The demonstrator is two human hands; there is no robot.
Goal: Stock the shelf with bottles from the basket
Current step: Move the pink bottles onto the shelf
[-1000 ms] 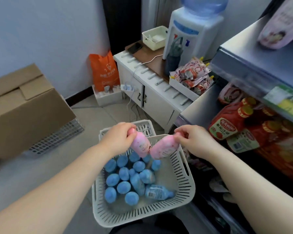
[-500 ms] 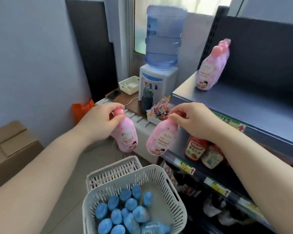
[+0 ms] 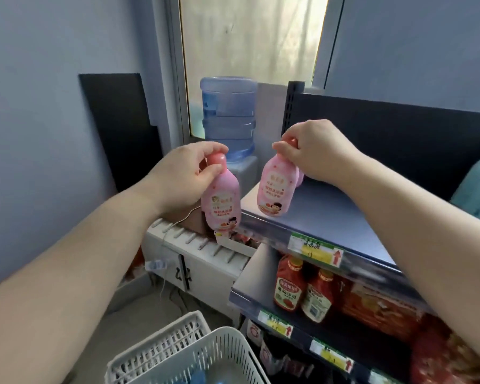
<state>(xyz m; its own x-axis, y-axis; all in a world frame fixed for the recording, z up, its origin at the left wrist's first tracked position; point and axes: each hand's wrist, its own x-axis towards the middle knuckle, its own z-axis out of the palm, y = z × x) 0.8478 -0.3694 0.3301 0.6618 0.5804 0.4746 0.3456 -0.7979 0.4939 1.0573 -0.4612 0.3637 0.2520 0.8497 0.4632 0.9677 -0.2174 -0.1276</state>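
Over the front edge of the top shelf [image 3: 344,214], my right hand [image 3: 313,151] pinches the cap of one pink bottle [image 3: 275,189], higher than half a second ago. My left hand [image 3: 183,173] pinches the other pink bottle [image 3: 222,203], just left of the shelf, basket [image 3: 205,356] well below.

Pale blue walls [image 3: 53,79], a bright window [image 3: 250,37], white cabinet [image 3: 200,261] below.

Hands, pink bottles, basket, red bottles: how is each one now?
left hand, holds left pink bottle
right hand, holds right pink bottle
left pink bottle, upright, in air
right pink bottle, upright, at top shelf edge
basket, not held
red bottles, standing on lower shelf
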